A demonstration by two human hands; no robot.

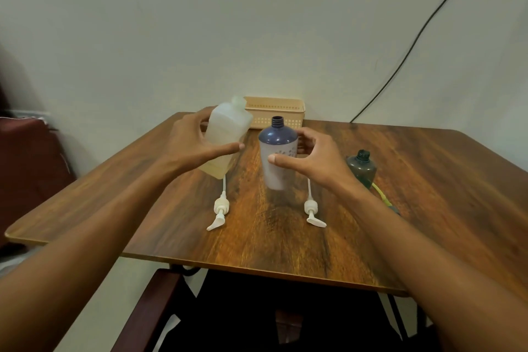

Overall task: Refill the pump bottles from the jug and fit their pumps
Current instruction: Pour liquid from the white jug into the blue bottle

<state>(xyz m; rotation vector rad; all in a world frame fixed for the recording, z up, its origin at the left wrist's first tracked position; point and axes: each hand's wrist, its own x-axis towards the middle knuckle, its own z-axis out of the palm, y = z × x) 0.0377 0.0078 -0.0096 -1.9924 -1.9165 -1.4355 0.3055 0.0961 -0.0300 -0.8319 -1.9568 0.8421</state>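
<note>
On the wooden table (428, 180), the left hand (188, 146) grips a translucent jug (228, 134), tilted, with yellowish liquid low inside. The right hand (320, 160) curls round the uncapped blue-shouldered white bottle (278, 151) at centre; its print is too blurred to read. A dark bottle (362, 167) stands to the right. Two white pumps (220, 208) lie in front.

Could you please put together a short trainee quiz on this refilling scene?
1. True or false: the left hand holds the jug tilted.
2. How many white pumps lie on the table? A one, B two, C four.
3. Fill in: the right hand holds the blue-topped bottle, and the beige basket stands ___ it.
Key: 1 true; 2 B; 3 behind.
</note>
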